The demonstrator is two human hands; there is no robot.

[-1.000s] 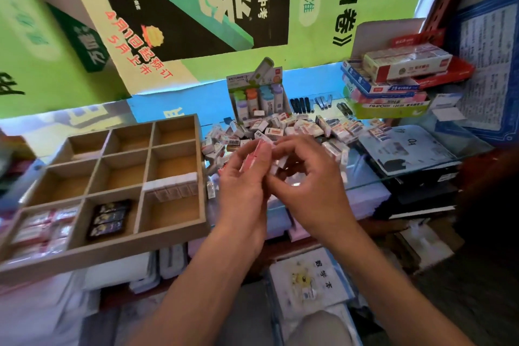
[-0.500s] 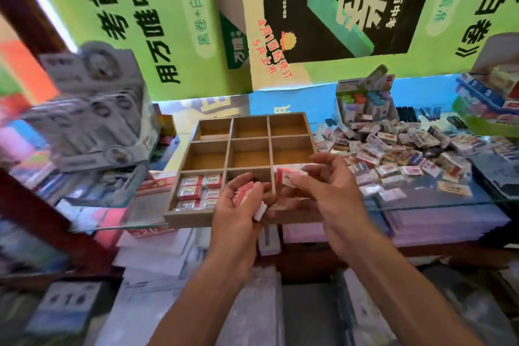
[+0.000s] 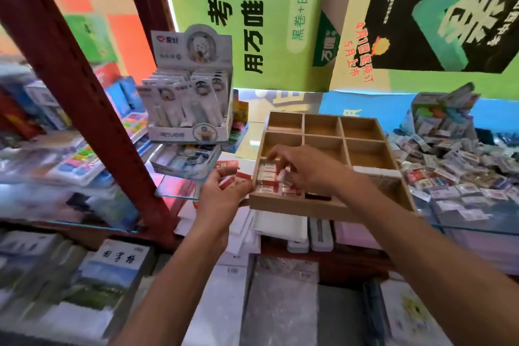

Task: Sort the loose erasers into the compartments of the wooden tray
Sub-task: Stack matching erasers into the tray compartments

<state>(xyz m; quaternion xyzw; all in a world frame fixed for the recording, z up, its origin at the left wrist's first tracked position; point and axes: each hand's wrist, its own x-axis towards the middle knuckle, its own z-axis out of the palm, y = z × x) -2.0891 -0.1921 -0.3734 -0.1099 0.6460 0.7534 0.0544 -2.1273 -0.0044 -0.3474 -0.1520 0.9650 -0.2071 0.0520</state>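
The wooden tray (image 3: 331,206) lay on glass. Loose erasers (image 3: 460,174) were heaped, blurred, at its right. The right hand (image 3: 306,170) reached over its near-left compartment, grasp unclear. The left hand (image 3: 224,194), beside its left wall, gripped red-white erasers (image 3: 237,177).

two bare arms come up from the bottom edge, one each side of the wooden tray (image 3: 297,206). no sleeves show. the left hand (image 3: 222,194) and right hand (image 3: 304,167) wear nothing.

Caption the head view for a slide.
Right hand sets an eraser into the tray's near-left compartment; left hand holds more erasers.
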